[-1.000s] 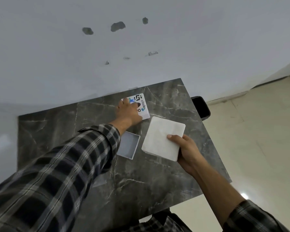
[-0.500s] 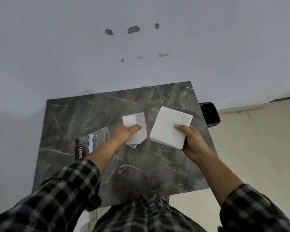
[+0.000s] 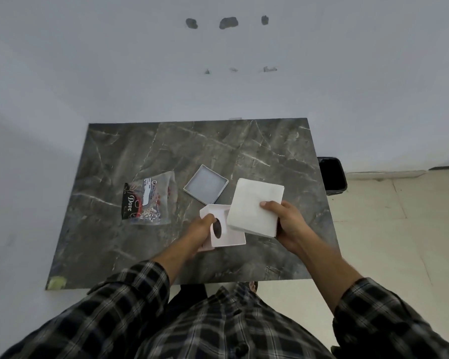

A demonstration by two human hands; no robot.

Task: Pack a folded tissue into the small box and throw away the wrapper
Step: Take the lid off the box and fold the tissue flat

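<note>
My left hand point(image 3: 201, 230) grips a small white box point(image 3: 224, 229) with an oval hole in one face, held just above the table's near half. My right hand point(image 3: 285, 224) holds a stack of folded white tissue point(image 3: 254, 206) by its lower right corner; the stack overlaps the box's right side. A shallow grey box part point(image 3: 206, 183) lies open on the dark marble table point(image 3: 244, 146) behind the box. A clear plastic wrapper with black "Dove" print point(image 3: 148, 199) lies flat to the left.
A black bin point(image 3: 332, 176) stands on the floor against the table's right edge. A white wall runs behind the table. Pale floor tiles lie to the right. A yellowish tape patch point(image 3: 56, 283) marks the table's near left corner.
My left hand has pulled the white box toward me from the far side of the table and turned it so the oval hole shows. The tissue stack moved beside it.
</note>
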